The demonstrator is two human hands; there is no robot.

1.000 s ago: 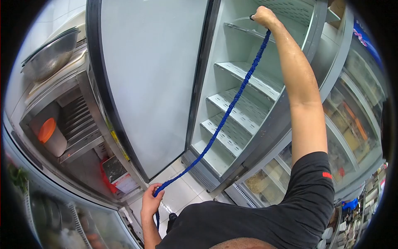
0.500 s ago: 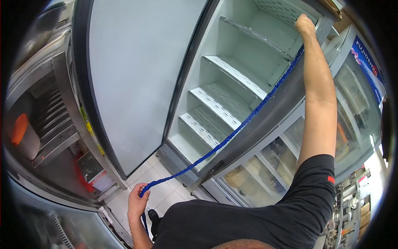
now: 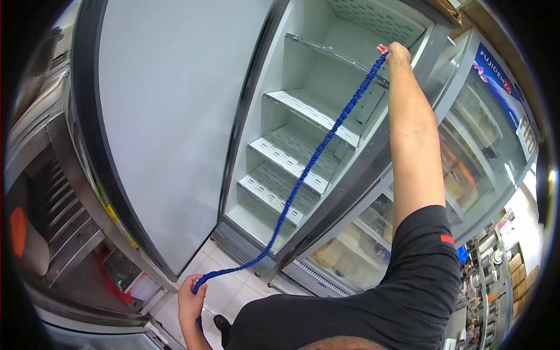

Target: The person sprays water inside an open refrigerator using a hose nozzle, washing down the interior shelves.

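I have the right hand closed around a crinkled blue hose before the fridge's upper right corner, the left hand curled around it near the door's bottom corner.

In the head view, the raised right hand grips a ruched blue hose, which slants down across the perforated white shelves of an upright refrigerator to the left hand, curled around it low over the tiled floor. The refrigerator's grey door stands open on the left, near a slatted metal rack, and a glass-fronted chiller with a FUJIDENZO sign stands at right.
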